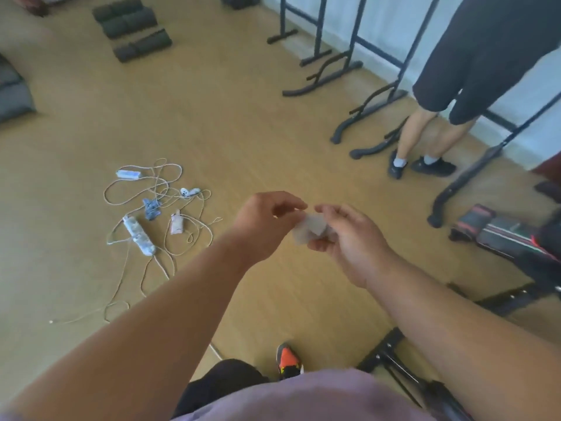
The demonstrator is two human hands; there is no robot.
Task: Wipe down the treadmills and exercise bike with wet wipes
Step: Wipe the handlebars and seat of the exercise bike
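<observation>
Midair, wet wipe (pixel 309 230) pinched between hands (pixel 306 229)

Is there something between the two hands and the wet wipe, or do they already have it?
Nothing visible is in the way. The right hand already holds the wet wipe in its fingers, and the left hand is at its upper edge. The frame is too blurred to tell whether the left fingers touch it.

Setting: a gym or exercise room. Wood-look floor (pixel 243 123); black tubular equipment frames (pixel 358 71) along the far wall; dark foam rollers (pixel 133 28) stacked at far left; black-and-red exercise machine (pixel 510 235) at right edge.
</observation>
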